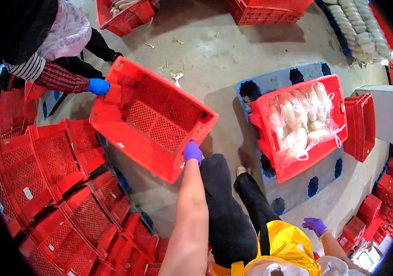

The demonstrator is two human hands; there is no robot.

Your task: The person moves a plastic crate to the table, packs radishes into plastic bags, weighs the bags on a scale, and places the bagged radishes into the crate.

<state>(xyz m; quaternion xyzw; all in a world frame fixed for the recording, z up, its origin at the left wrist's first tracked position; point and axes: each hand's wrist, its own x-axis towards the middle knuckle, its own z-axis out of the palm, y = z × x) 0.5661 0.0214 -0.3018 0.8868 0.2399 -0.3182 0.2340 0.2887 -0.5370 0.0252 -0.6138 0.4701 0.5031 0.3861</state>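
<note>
My left hand (pixel 192 152), in a purple glove, grips the near end rim of an empty red plastic crate (pixel 155 133). The crate is tilted, and its perforated floor shows. At its far end another person's blue-gloved hand (pixel 98 87) holds the same crate. Out to the side and low, my right hand (pixel 314 225) in a purple glove holds nothing, its fingers apart. To the right, a red crate (pixel 288 172) full of knotted clear bags of long white vegetables (pixel 304 115) stands on a blue pallet (pixel 293 193).
Nested red crates (pixel 51 156) are piled along the left. More red crates (pixel 270 10) stand at the back, and an upright stack (pixel 360 126) sits beside the filled crate. Bundled white sacks (pixel 360 27) lie at the far right. Scraps of greens (pixel 178 40) litter the concrete floor.
</note>
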